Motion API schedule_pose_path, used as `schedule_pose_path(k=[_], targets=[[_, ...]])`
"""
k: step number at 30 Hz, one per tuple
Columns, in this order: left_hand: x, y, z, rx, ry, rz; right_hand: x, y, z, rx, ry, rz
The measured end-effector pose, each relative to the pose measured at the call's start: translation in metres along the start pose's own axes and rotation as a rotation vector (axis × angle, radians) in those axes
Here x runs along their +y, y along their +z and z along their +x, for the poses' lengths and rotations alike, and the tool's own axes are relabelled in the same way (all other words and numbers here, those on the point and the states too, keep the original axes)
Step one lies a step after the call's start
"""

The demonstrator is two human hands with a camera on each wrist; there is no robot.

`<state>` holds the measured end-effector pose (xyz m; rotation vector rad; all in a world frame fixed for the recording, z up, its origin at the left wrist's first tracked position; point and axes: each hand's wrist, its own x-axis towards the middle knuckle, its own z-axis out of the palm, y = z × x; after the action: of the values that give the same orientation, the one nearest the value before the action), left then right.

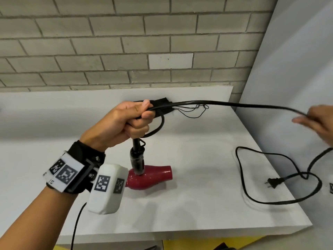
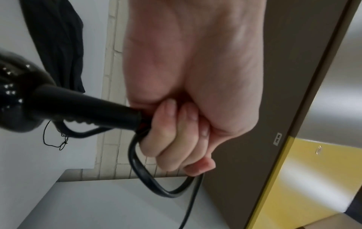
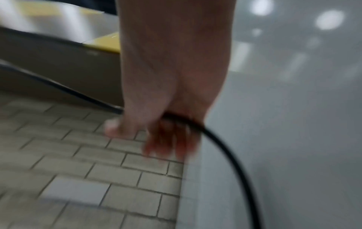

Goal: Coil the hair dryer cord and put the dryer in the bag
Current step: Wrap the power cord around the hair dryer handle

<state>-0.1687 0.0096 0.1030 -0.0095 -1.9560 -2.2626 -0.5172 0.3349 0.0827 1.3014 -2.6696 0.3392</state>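
Note:
A red hair dryer (image 1: pixel 153 177) with a black handle (image 2: pixel 88 106) stands handle-up over the white table (image 1: pixel 198 156). My left hand (image 1: pixel 142 120) grips the top of the handle together with a small loop of the black cord (image 2: pixel 145 178). From that fist the cord (image 1: pixel 234 103) stretches right, above the table, to my blurred right hand (image 1: pixel 313 120), which holds it between thumb and fingers (image 3: pixel 166 134). The remaining cord lies in loose curves at the table's right end, ending in the plug (image 1: pixel 273 183). A black bag (image 1: pixel 162 103) with loose threads lies flat behind my left hand.
A grey brick wall (image 1: pixel 144 42) runs behind the table, and a white panel (image 1: pixel 297 69) closes off its right side. The table's front edge (image 1: pixel 180 230) is near me, with something yellow (image 1: pixel 207 244) below it.

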Motion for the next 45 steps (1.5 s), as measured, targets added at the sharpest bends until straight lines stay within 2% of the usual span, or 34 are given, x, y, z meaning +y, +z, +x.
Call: schedule_pose_path(k=[2,4,5,8,10,13,17,20,24,26,28,31,33,36,41,45], targets=[[-0.002,-0.001,0.000,0.007,0.010,-0.027,-0.024,0.011,-0.009,-0.147,0.072,0.031],[-0.004,0.002,0.004,-0.006,0.008,-0.036,-0.065,0.008,-0.017,-0.288,0.017,0.097],[-0.005,0.005,0.007,-0.015,0.007,-0.039,-0.092,0.003,-0.019,-0.253,-0.068,0.205],[-0.007,0.012,0.014,-0.042,-0.009,-0.041,-0.181,-0.004,-0.024,-0.013,-0.320,0.527],[-0.009,0.016,0.017,-0.048,-0.016,-0.046,-0.225,0.010,-0.022,0.056,-0.366,0.625],[-0.009,0.020,0.019,-0.018,0.000,-0.061,-0.257,0.039,-0.017,0.163,-0.360,0.706],[-0.006,0.016,0.014,0.008,0.030,-0.092,-0.238,0.067,-0.018,0.210,-0.324,0.725],[-0.005,0.011,0.007,0.077,0.041,-0.093,-0.197,0.084,-0.027,0.184,-0.262,0.531],[-0.014,0.015,0.008,0.084,0.010,-0.059,-0.167,0.088,-0.043,0.312,-0.289,0.290],[-0.018,0.018,0.011,0.097,0.000,-0.068,-0.170,0.084,-0.048,0.348,-0.288,0.180],[-0.021,0.020,0.014,0.110,0.000,-0.089,-0.180,0.082,-0.053,0.310,-0.321,0.035],[-0.021,0.024,0.018,0.125,-0.015,-0.098,-0.202,0.083,-0.063,0.248,-0.470,-0.092],[-0.023,0.030,0.021,0.149,-0.037,-0.077,-0.219,0.080,-0.071,0.248,-0.594,-0.107],[-0.030,0.040,0.025,0.158,-0.063,-0.003,-0.239,0.067,-0.076,0.296,-0.682,-0.122],[-0.036,0.047,0.028,0.113,-0.073,0.043,-0.252,0.046,-0.065,0.338,-0.716,-0.092],[-0.033,0.050,0.028,0.115,-0.065,0.038,-0.254,0.038,-0.056,0.489,-0.702,-0.084]])
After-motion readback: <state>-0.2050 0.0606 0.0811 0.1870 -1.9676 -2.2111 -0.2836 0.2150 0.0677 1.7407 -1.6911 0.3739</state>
